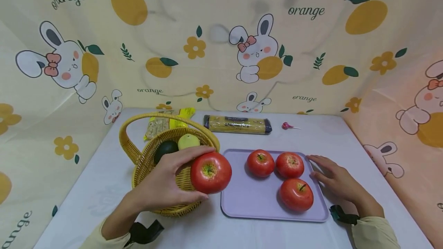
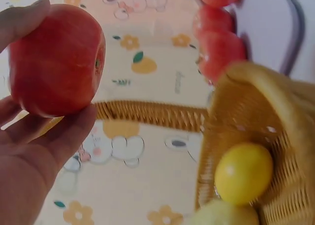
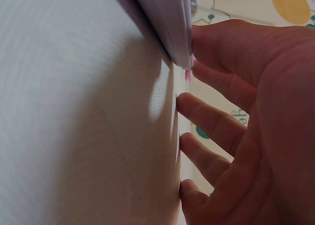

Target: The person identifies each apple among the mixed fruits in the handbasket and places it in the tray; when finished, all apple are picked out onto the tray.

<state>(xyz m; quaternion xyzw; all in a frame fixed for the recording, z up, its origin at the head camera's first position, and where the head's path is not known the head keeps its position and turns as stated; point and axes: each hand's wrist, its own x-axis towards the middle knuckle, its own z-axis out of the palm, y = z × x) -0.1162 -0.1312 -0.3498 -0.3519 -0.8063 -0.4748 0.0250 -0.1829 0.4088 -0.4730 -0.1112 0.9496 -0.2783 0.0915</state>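
Observation:
My left hand [image 1: 162, 181] grips a red apple [image 1: 211, 173] between thumb and fingers, above the right side of a wicker basket [image 1: 138, 172]. The same apple [image 2: 56, 60] fills the upper left of the left wrist view. Inside the basket lie a dark green fruit [image 1: 165, 151] and a pale yellow-green fruit [image 1: 189, 141]; a yellow fruit [image 2: 243, 173] shows there in the left wrist view. Three red apples [image 1: 296, 195] rest on a lilac tray [image 1: 250, 203]. At the tray's right edge, my right hand [image 1: 340, 181] touches the rim with its thumb, fingers spread on the table.
Behind the basket lies a yellow-ended food bag [image 1: 160, 126]. A spaghetti pack [image 1: 238, 124] and a lollipop [image 1: 285, 125] lie along the back of the white table [image 1: 100, 199]. The basket's tall handle [image 1: 126, 143] arches over its top. Printed cloth [image 1: 214, 18] surrounds the table.

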